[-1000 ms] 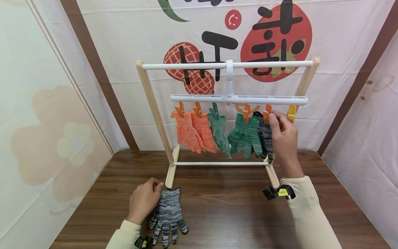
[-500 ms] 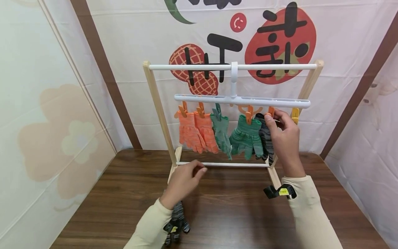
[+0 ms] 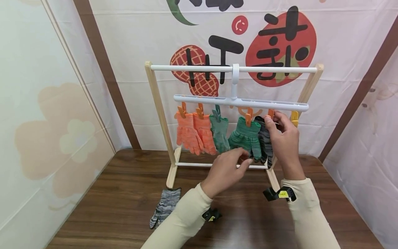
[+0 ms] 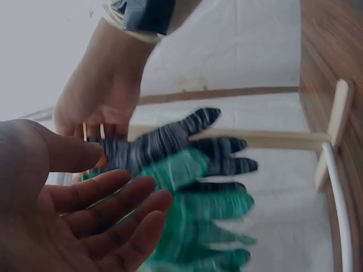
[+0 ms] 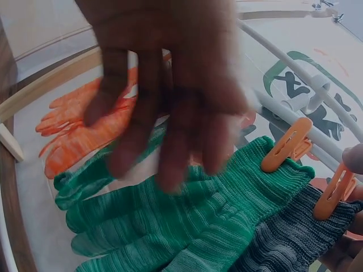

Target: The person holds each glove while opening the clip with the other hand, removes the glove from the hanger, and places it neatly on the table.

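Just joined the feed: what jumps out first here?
A row of gloves pegged to the white hanger bar: orange gloves at left, green gloves in the middle. The right hand holds the grey glove at its orange peg, and the left hand reaches up below it.
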### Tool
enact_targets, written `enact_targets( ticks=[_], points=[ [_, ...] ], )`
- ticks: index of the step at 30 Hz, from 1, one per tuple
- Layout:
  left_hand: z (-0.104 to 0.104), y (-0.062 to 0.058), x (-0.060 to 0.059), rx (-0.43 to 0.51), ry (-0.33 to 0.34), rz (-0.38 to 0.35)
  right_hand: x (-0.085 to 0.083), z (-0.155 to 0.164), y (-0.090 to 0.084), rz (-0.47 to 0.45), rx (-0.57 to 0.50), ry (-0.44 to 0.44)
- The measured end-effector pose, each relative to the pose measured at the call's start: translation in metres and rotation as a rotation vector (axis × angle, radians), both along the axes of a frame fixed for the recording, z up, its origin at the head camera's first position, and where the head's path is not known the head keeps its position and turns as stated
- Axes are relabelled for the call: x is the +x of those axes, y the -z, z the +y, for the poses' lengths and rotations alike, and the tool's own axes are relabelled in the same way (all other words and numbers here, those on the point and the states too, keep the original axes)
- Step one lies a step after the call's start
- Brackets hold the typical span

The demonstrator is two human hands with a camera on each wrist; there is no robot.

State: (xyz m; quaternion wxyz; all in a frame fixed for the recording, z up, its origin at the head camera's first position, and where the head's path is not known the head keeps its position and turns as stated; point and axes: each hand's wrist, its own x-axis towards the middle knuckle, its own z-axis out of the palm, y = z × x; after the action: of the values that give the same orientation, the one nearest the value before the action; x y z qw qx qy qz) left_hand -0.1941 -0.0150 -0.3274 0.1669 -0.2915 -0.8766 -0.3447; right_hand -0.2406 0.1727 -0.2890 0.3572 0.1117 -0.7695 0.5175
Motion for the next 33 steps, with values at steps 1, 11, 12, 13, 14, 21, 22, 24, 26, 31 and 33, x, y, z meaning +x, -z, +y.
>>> enact_targets(
  ticks=[1, 11, 12, 13, 14, 21, 22, 24, 26, 31, 33],
  points=[
    [0.004, -0.002, -0.001, 0.003, 0.003, 0.005, 0.000, 0.000, 0.001, 0.001, 0.002, -0.002],
    [0.035, -0.017, -0.011, 0.072, -0.010, -0.036, 0.000, 0.001, 0.002, 0.013, 0.034, -0.001],
    [0.038, -0.018, -0.012, 0.074, -0.012, -0.044, 0.000, 0.001, 0.001, 0.016, 0.034, -0.005],
    [0.039, -0.019, -0.013, 0.076, -0.014, -0.047, 0.000, 0.002, 0.001, 0.019, 0.033, -0.010],
    [0.041, -0.020, -0.014, 0.079, -0.015, -0.050, 0.000, 0.002, 0.001, 0.019, 0.032, -0.014],
    [0.041, -0.018, -0.020, 0.077, -0.024, -0.057, 0.000, 0.005, -0.001, 0.016, 0.059, -0.024],
    [0.041, -0.016, -0.020, 0.073, -0.024, -0.057, 0.000, 0.005, -0.001, 0.014, 0.066, -0.024],
    [0.040, -0.014, -0.020, 0.059, -0.028, -0.048, 0.000, 0.007, -0.002, 0.006, 0.078, -0.028],
    [0.039, -0.012, -0.021, 0.038, -0.042, -0.025, 0.000, 0.008, -0.002, 0.001, 0.086, -0.032],
    [0.039, -0.009, -0.021, 0.009, -0.088, 0.022, 0.000, 0.012, -0.004, -0.006, 0.101, -0.041],
    [0.040, -0.007, -0.021, -0.004, -0.110, 0.029, 0.000, 0.013, -0.004, -0.007, 0.104, -0.040]
  ],
)
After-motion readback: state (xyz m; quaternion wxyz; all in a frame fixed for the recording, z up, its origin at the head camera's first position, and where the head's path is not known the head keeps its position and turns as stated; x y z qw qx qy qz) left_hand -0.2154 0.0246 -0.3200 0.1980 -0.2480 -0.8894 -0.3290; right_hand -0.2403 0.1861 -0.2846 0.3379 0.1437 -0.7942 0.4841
